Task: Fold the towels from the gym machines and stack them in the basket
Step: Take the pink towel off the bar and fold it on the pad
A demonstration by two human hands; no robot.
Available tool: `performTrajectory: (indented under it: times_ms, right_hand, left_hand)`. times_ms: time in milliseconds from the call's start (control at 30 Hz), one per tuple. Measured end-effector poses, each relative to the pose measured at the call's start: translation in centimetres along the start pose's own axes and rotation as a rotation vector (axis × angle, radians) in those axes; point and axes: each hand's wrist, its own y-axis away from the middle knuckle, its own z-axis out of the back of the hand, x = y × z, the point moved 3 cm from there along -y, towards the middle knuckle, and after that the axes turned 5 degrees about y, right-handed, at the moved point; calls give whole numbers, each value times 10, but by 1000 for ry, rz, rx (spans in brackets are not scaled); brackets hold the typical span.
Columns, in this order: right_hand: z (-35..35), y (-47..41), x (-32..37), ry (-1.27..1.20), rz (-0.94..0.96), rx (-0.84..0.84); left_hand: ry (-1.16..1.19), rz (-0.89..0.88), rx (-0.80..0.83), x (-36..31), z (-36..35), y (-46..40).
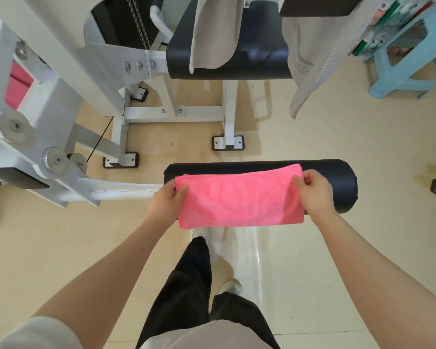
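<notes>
There is a single view, from a wide-angle camera worn on the person's head, looking forward and steeply down. It sits close above both outstretched forearms, which enter from the bottom corners and meet near the middle at a black padded roller. Straight below lies the beige floor; the far padded seat fills the top edge. Lines bow toward the corners.

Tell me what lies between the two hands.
In the head view, only the folded pink terry towel spans between the left hand and right hand, draped over the black padded roller.
</notes>
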Motion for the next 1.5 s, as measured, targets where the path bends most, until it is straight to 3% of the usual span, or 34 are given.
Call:
performTrajectory:
  times_ms: [133,333,400,467,533,633,700,767,1000,1133,1300,1400,1500]
  right_hand:
    - [0,-7,-6,-119,-174,-57]
    - [-8,-8,0,185,-115,-178]
    - [-10,-4,2,257,-105,-227]
    - [-15,6,10,353,50,-342]
    - [-34,27,26,361,372,-355]
    - [-84,62,43,427,781,-107]
    - [-114,72,42,547,921,-15]
    - [-130,69,34,624,966,-30]
    - [-75,16,-38,809,708,-192]
    - [-46,7,-60,815,524,-128]
    - [-41,20,-41,599,420,-14]
    - [-26,25,-34,280,270,-145]
    - [-16,26,-39,178,39,-314]
  left_hand:
    - [-156,-66,-52,-2,-2,-13]
    - [-722,-100,-141,-16,-6,-22]
    - [-771,-312,-285,-19,-8,-19]
    - [-880,-698,-400,-24,-27,-10]
    - [-887,-954,-264,-23,-59,2]
    - [-997,-1014,-8,-7,-90,10]
    - [-1095,-1001,45,6,-93,5]
    - [-1186,-1018,41,16,-93,-3]
    - [-1254,-971,-144,35,-58,-16]
    - [-1304,-888,-93,38,-37,-17]
    - [-1229,-663,-117,24,-43,3]
    - [-1214,-766,-136,6,-65,16]
    - [-1261,-902,-94,-6,-98,17]
